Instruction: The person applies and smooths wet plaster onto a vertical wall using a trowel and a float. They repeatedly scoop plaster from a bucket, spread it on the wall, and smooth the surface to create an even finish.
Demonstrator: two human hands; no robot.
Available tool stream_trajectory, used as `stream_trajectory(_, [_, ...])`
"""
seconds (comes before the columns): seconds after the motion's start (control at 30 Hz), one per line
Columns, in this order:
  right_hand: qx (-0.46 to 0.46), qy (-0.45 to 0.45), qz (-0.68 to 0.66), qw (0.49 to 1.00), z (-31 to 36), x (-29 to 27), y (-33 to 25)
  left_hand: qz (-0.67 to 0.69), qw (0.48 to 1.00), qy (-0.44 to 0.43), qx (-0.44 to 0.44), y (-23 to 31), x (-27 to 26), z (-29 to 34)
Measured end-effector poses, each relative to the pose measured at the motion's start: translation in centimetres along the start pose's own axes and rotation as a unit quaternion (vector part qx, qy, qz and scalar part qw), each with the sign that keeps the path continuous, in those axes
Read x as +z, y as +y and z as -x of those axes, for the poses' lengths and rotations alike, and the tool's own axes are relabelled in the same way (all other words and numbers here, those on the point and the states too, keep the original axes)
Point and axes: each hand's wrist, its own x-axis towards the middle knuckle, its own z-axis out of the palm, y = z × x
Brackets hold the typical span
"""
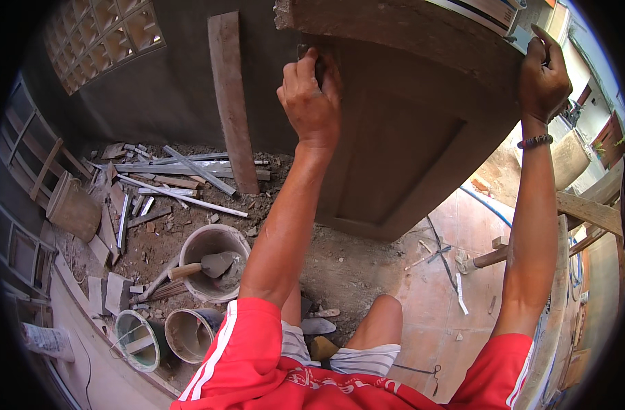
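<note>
Panel (pixel 422 154): at its upper left your left hand (pixel 311 99) pinches a dark piece (pixel 303 51); upper right, your right hand (pixel 545 82) curls, contents unclear.

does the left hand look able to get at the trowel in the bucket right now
Probably not straight away: the left hand is up at the dark panel, seemingly with something in its grip. The way down looks free, though: the wooden handle of the trowel juts over the rim of the bucket.
</note>
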Motion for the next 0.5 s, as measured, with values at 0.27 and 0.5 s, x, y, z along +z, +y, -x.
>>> stream_trajectory(0.27, [0.016,0.004,-0.002,1.0,0.2,0.3,1.0,-0.026,0.997,-0.072,-0.01,-2.1,-1.8,9.2])
stream_trajectory(0.5, [0.009,-0.03,-0.038,0.999,0.3,-2.3,-5.0,-0.022,0.998,0.005,0.062,0.0,0.0,-1.1])
